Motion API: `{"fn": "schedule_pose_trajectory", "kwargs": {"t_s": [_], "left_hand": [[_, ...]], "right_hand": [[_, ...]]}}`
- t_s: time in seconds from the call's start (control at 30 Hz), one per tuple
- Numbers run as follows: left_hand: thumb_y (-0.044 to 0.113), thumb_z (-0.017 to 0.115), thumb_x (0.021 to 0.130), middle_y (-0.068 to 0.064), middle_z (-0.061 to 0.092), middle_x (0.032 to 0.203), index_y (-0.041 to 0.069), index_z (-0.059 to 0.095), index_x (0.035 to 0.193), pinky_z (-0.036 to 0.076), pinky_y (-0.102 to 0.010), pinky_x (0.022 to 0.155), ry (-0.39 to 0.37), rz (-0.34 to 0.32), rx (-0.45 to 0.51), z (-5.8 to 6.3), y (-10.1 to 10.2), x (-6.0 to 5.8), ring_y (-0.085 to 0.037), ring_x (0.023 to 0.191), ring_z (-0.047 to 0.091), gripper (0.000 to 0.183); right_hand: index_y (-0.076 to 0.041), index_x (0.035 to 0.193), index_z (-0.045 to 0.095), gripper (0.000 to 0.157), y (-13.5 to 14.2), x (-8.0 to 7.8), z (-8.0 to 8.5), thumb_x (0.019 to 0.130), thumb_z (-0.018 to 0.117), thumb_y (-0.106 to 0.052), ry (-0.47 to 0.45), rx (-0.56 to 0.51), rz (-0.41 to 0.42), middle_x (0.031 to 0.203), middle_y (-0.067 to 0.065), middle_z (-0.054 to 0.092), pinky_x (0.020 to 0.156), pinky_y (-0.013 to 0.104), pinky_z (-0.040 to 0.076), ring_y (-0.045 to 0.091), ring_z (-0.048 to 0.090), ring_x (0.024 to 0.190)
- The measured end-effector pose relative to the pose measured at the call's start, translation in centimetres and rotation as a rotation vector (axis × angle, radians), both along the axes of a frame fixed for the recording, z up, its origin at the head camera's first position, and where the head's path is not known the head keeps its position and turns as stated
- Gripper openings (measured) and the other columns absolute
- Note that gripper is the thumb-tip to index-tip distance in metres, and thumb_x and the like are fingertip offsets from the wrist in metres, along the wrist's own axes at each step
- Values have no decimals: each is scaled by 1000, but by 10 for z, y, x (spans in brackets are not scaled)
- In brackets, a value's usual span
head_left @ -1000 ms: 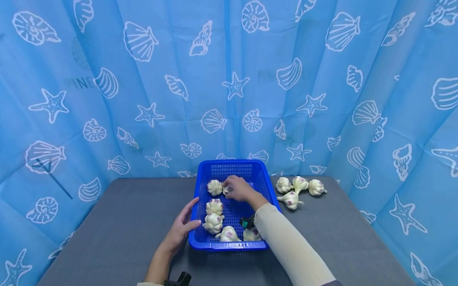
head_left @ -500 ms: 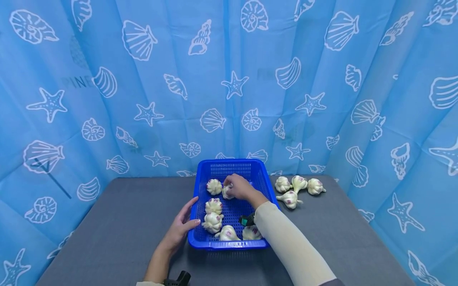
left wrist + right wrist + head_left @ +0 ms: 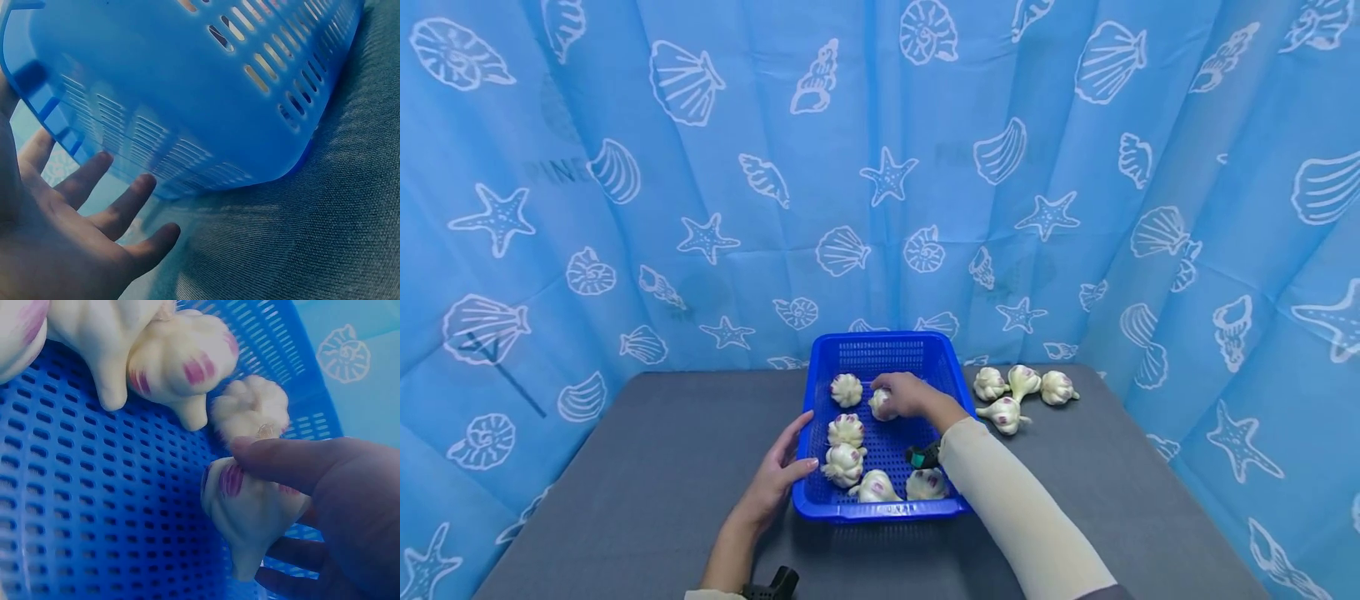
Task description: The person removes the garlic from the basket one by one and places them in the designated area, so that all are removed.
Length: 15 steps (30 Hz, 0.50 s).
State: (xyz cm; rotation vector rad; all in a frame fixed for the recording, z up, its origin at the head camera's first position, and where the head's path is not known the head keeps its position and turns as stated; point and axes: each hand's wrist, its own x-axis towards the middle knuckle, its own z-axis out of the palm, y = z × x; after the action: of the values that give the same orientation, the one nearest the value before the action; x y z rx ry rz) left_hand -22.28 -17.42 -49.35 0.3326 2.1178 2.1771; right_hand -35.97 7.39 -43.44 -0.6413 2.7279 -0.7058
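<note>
**Inside a rectangular, perforated blue plastic basket (image 3: 880,511): a white, purple-streaked garlic bulb (image 3: 881,406) in the right hand (image 3: 906,394)**

The right hand pinches the bulb, thumb across its upper side, fingers behind and below; a pale neck tapers away beneath. Whether it bears on the basket floor, I cannot tell. It is in the far half, just beside a round, ribbed white garlic head (image 3: 846,390) near the left wall. The bare left hand (image 3: 772,477) has its fingers spread, thumb at the left rim, fingertips along the outer wall. Four purple-flecked white bulbs (image 3: 843,465) line the left side and near end; four loose white bulbs (image 3: 1058,388) lie on the grey cloth-covered table (image 3: 670,467) to the right.

By its look, the held bulb should be light and firm, its smooth skin slightly slippery; if real, its cloves could bruise under a hard squeeze. The swollen belly offers the surest hold, thumb opposite fingers; the narrow neck gives less purchase. The basket seems light and fairly stiff, best steadied by its rim.
</note>
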Motion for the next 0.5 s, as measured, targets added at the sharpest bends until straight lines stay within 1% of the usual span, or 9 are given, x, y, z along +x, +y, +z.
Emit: {"fn": "schedule_pose_trajectory", "kwargs": {"t_s": [0.13, 0.27, 0.4, 0.5], "left_hand": [[15, 59, 94, -18, 24, 156, 29, 32, 152, 35, -59, 103, 1, -3, 14, 0, -1, -1, -42, 135, 35, 65], [16, 59, 94, -18, 23, 156, 28, 31, 152, 34, -60, 104, 10, -8, 8, 0, -2, -1, -43, 135, 34, 66], [17, 59, 94, -18, 23, 156, 27, 31, 152, 33, -61, 104, 20, -12, 2, 0, -1, -1, -43, 135, 33, 65], [16, 58, 94, -18, 23, 156, 28, 31, 152, 34, -61, 103, 20, -11, 0, 0, 1, 0, -43, 135, 33, 65]], "right_hand": [[-10, 130, 61, 47, 9, 3, 12, 86, 75, -24, 18, -30, -13, 124, 9, 61, 87, 41, 49, 24, 59, 106], [-10, 127, 62, 48, 19, 6, 21, 85, 77, -28, 47, -74, -32, 115, 6, 63, 79, 36, 51, 19, 60, 96], [-9, 124, 63, 48, 27, 10, 30, 83, 78, -29, 101, -124, -41, 107, 4, 63, 70, 32, 52, 16, 60, 86], [-11, 121, 64, 47, 34, 14, 38, 82, 80, -30, 144, -148, -56, 104, 4, 63, 68, 30, 51, 16, 59, 84]]}}
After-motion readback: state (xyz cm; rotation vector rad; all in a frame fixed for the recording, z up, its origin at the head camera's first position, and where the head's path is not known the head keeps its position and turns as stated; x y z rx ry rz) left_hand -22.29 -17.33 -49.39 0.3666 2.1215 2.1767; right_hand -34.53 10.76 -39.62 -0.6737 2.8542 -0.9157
